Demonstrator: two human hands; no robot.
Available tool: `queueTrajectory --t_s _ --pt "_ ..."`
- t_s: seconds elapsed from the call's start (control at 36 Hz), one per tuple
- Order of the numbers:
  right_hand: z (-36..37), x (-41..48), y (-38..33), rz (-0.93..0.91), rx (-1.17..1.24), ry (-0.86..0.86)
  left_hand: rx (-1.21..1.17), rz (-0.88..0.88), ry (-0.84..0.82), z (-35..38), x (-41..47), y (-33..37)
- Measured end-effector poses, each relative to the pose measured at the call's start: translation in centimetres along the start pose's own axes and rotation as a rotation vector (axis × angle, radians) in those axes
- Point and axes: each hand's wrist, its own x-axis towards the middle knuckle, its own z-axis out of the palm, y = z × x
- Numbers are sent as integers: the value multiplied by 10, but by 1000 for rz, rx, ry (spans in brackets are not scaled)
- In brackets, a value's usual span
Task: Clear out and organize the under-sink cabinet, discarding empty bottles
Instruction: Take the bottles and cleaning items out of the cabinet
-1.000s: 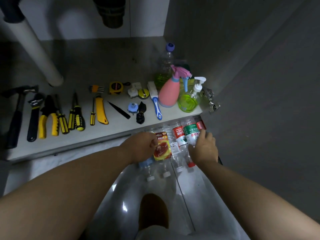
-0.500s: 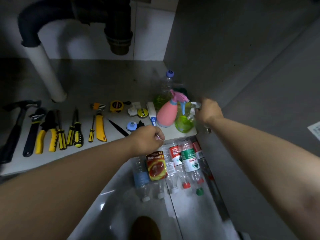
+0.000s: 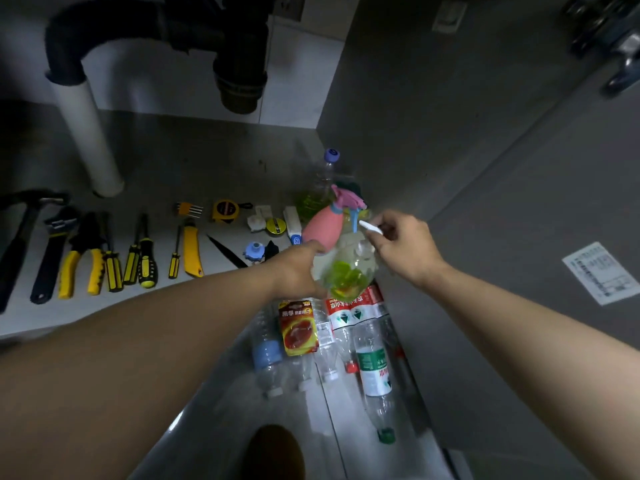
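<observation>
tools [image 3: 104, 258] lined up left, empties [image 3: 374, 368] piled near. right hand [image 3: 405, 247] pinches pump bottle [image 3: 349, 271] by its top, left hand [image 3: 294, 268] grip unclear.

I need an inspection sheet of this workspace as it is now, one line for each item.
Surface: cabinet floor, grey, tools in a row along its front.
Job's things: pump bottle with green liquid, held up; plastic bottles lying on the tiles below, seemingly empty; pink spray bottle standing.
Clutter: hammer, pliers, screwdrivers, utility knife, tape measure.
Grips: left hand holds the pump bottle's body; right hand pinches its white pump.
Cables: nothing seen.
Surroundings: black drain trap, white pipe, paper label on the grey panel at right.
</observation>
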Motion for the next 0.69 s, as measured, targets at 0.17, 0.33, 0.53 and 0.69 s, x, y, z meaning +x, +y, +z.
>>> queueTrajectory --t_s 0.17,0.33,0.53,0.69 --pt "-5 -11 -35 -16 307 -165 -86 47 -14 2 -11 4" --pt "6 -3 -48 34 442 -204 -160 35 26 -10 -22 -18" --pt "29 55 -36 150 -49 24 -255 -68 229 -26 -23 -53" --pt "58 85 -36 221 -193 -120 -313 -103 269 -37 -27 -76"
